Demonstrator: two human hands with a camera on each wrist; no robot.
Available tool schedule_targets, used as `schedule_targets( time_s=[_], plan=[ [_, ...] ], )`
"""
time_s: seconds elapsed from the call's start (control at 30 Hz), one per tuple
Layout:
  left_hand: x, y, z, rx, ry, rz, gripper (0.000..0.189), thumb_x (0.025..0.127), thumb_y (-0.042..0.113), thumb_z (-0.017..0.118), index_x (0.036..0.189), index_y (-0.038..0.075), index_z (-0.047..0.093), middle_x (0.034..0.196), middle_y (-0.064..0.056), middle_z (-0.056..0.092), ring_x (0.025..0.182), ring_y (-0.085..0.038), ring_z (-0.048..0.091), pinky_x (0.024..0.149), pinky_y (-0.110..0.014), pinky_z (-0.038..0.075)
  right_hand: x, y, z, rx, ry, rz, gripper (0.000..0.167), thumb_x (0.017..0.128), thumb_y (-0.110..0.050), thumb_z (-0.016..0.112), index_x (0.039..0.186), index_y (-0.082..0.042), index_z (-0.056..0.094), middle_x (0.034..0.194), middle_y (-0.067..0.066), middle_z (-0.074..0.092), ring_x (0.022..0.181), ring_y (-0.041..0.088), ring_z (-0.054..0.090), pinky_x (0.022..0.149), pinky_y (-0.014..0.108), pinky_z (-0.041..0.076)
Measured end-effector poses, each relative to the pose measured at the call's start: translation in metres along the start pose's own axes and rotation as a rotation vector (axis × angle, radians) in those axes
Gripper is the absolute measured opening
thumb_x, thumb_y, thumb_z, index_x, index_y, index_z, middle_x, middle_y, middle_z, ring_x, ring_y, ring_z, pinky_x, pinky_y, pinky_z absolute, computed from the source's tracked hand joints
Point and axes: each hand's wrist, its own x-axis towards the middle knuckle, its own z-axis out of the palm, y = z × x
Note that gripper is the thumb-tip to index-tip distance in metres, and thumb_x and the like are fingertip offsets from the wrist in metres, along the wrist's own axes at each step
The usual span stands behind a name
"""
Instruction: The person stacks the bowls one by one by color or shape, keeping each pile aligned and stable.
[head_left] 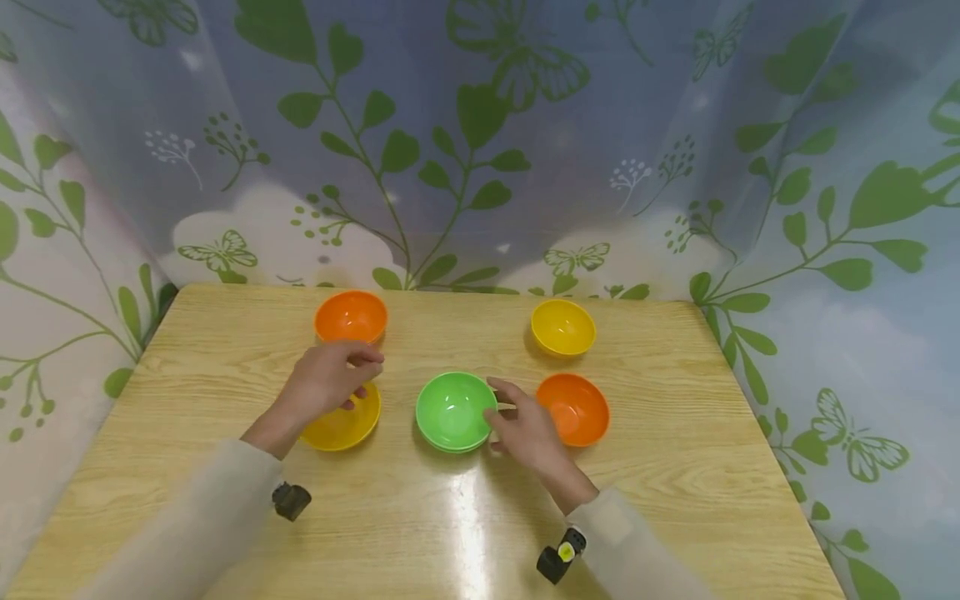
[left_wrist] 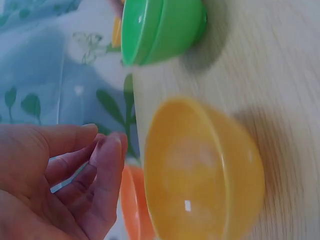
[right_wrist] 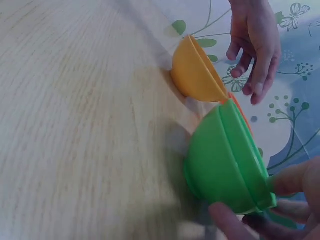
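Observation:
Two nested green bowls (head_left: pixel 456 410) stand mid-table. My right hand (head_left: pixel 528 427) is at their right side, fingers spread, with fingertips (right_wrist: pixel 280 184) right at the rim in the right wrist view. My left hand (head_left: pixel 330 379) hovers over a yellow bowl (head_left: pixel 347 427), fingers loosely bent and thumb near the fingertips. Nothing shows between them in the left wrist view, where the yellow bowl (left_wrist: pixel 200 170) sits beside the hand. Behind the left hand stands an orange bowl (head_left: pixel 351 315), its front edge partly covered by that hand.
Just right of my right hand is another orange bowl (head_left: pixel 576 412), partly overlapped by the hand. A second yellow bowl (head_left: pixel 563 327) stands at the back right. The wooden table (head_left: pixel 675 500) ends at a leaf-patterned curtain (head_left: pixel 420 167).

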Motion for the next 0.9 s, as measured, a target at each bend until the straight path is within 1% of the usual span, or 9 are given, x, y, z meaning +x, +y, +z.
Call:
schedule_targets(
  time_s=[0.07,0.17,0.3,0.53,0.6,0.63,0.77,0.83,0.9],
  plan=[
    [-0.001,-0.009,-0.009,0.06,0.027,0.014,0.034,0.11,0.025,0.066,0.137,0.005,0.073,0.128,-0.019,0.076,0.079,-0.022,0.073,0.067,-0.032,0.063,-0.001,0.003,0.001,0.016,-0.008,-0.011,0.055,0.108,-0.004,0.064,0.161,-0.005,0.052,0.153,0.027,0.061,0.124,0.043,0.072,0.08,0.043,0.071],
    [-0.004,-0.023,-0.019,0.17,0.08,0.043,0.035,0.11,0.029,0.066,0.137,0.008,0.075,0.128,-0.018,0.077,0.091,-0.029,0.074,0.075,-0.04,0.061,-0.001,0.007,0.001,0.037,-0.01,-0.023,0.056,0.108,-0.003,0.062,0.163,-0.006,0.05,0.153,0.028,0.06,0.125,0.044,0.072,0.081,0.044,0.071],
    [-0.007,-0.039,-0.026,0.241,0.123,0.047,0.037,0.11,0.029,0.066,0.14,0.008,0.074,0.13,-0.017,0.076,0.109,-0.035,0.07,0.086,-0.048,0.058,-0.001,0.009,0.001,0.061,-0.009,-0.024,0.057,0.109,-0.004,0.061,0.164,-0.006,0.048,0.154,0.027,0.059,0.125,0.044,0.072,0.084,0.045,0.07],
    [-0.012,-0.056,-0.03,0.252,0.129,-0.024,0.038,0.109,0.027,0.066,0.14,0.005,0.072,0.133,-0.021,0.074,0.107,-0.036,0.068,0.086,-0.047,0.056,0.0,0.012,0.003,0.132,-0.018,-0.002,0.057,0.109,-0.004,0.061,0.165,-0.007,0.047,0.156,0.026,0.057,0.126,0.043,0.071,0.089,0.045,0.069],
    [-0.014,-0.059,-0.031,0.259,0.13,-0.036,0.038,0.109,0.027,0.065,0.139,0.004,0.072,0.134,-0.022,0.073,0.106,-0.035,0.068,0.084,-0.045,0.056,0.001,0.013,0.004,0.145,-0.02,0.004,0.057,0.11,-0.005,0.06,0.165,-0.008,0.047,0.157,0.025,0.056,0.127,0.042,0.07,0.09,0.045,0.069],
    [-0.014,-0.061,-0.031,0.259,0.129,-0.041,0.038,0.11,0.027,0.065,0.139,0.004,0.072,0.133,-0.022,0.073,0.103,-0.034,0.068,0.082,-0.043,0.057,0.001,0.013,0.004,0.151,-0.021,0.007,0.057,0.11,-0.005,0.06,0.165,-0.008,0.047,0.158,0.025,0.056,0.127,0.042,0.07,0.09,0.046,0.069],
    [-0.016,-0.068,-0.03,0.196,0.103,-0.061,0.039,0.11,0.024,0.064,0.14,0.0,0.069,0.133,-0.025,0.071,0.088,-0.025,0.07,0.072,-0.033,0.06,0.001,0.013,0.006,0.169,-0.02,0.014,0.056,0.11,-0.004,0.06,0.165,-0.008,0.048,0.157,0.026,0.056,0.127,0.043,0.07,0.091,0.048,0.069],
    [-0.016,-0.071,-0.029,0.145,0.085,-0.081,0.04,0.111,0.022,0.064,0.142,-0.002,0.067,0.134,-0.027,0.069,0.085,-0.022,0.07,0.07,-0.032,0.064,0.001,0.012,0.006,0.178,-0.021,0.016,0.056,0.11,-0.004,0.06,0.164,-0.008,0.048,0.156,0.026,0.056,0.127,0.043,0.07,0.091,0.048,0.069],
    [-0.016,-0.074,-0.027,0.105,0.07,-0.101,0.04,0.111,0.021,0.063,0.143,-0.003,0.065,0.136,-0.028,0.067,0.09,-0.024,0.071,0.073,-0.033,0.067,0.001,0.012,0.007,0.18,-0.022,0.017,0.056,0.11,-0.004,0.06,0.164,-0.008,0.048,0.156,0.025,0.056,0.126,0.042,0.07,0.091,0.048,0.069]
  ],
)
